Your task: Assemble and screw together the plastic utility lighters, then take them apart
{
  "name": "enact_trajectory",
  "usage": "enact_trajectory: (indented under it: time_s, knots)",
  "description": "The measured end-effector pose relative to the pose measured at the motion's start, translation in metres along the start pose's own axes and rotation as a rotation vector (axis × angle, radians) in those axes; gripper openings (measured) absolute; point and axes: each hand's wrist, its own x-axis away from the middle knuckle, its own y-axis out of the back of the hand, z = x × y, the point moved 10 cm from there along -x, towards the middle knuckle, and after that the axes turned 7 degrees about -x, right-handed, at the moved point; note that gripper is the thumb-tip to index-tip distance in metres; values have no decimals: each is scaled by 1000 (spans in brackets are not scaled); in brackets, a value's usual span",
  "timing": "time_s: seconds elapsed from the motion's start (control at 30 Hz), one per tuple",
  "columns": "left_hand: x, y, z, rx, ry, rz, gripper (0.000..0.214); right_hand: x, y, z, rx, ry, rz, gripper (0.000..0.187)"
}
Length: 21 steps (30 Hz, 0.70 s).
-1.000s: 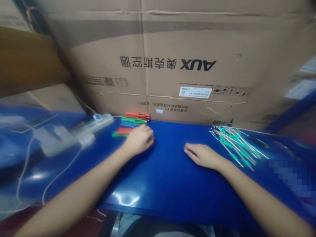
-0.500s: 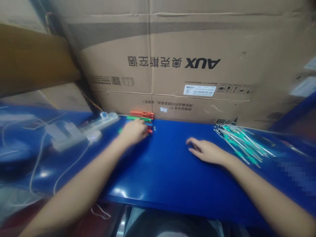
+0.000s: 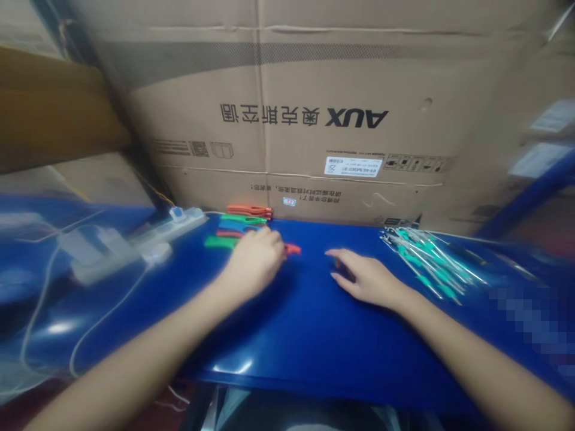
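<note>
My left hand (image 3: 256,260) is closed around a red plastic clip (image 3: 291,248), whose tip sticks out to the right of the fingers just above the blue table (image 3: 291,323). Behind it lie more coloured clips: an orange one (image 3: 249,209) by the box, then green (image 3: 242,219) and another green one (image 3: 218,242). My right hand (image 3: 366,278) rests on the table a little to the right, fingers spread and holding nothing. A pile of thin metal pins with teal sleeves (image 3: 426,257) lies to the right of that hand.
A large cardboard box (image 3: 314,120) printed AUX stands along the table's back edge. A white power strip (image 3: 175,224) with cables and a white adapter (image 3: 99,254) lie at the left. A blue bar (image 3: 530,200) slants at the right.
My left hand has pulled back from the clip stack toward the table's middle with a red clip in it. My right hand has shifted slightly left.
</note>
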Motion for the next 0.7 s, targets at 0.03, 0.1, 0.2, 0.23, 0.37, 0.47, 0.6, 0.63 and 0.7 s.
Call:
enact_trajectory:
  time_s: [0.03, 0.1, 0.2, 0.23, 0.37, 0.47, 0.6, 0.63, 0.7]
  knots:
    - [2, 0, -20, 67, -46, -5, 23, 1, 5, 14, -39, 63, -35, 43]
    - [5, -5, -60, 245, -170, 21, 19, 3, 5, 39, -135, 168, -8, 36]
    - [10, -19, -94, 510, -264, 111, 8, 6, -16, 57, -136, 229, 168, 22]
    - [10, -23, -97, 570, -265, 128, 9, 7, -23, 57, -114, 237, 216, 22]
    - [8, -24, -90, 714, -251, 115, 6, 12, -32, 48, -39, 285, 265, 19]
    - [1, -21, -74, 807, -248, 63, 32, 14, -27, 37, 93, 322, 230, 23]
    - [-8, -39, -50, 900, -230, 6, 55, 14, -19, 25, 114, 349, 143, 34]
    - [-9, -47, -44, 914, -201, -7, 57, 14, -19, 23, 89, 346, 129, 35]
    - [-9, -61, -39, 907, -190, -12, 53, 14, -19, 18, 51, 331, 117, 39]
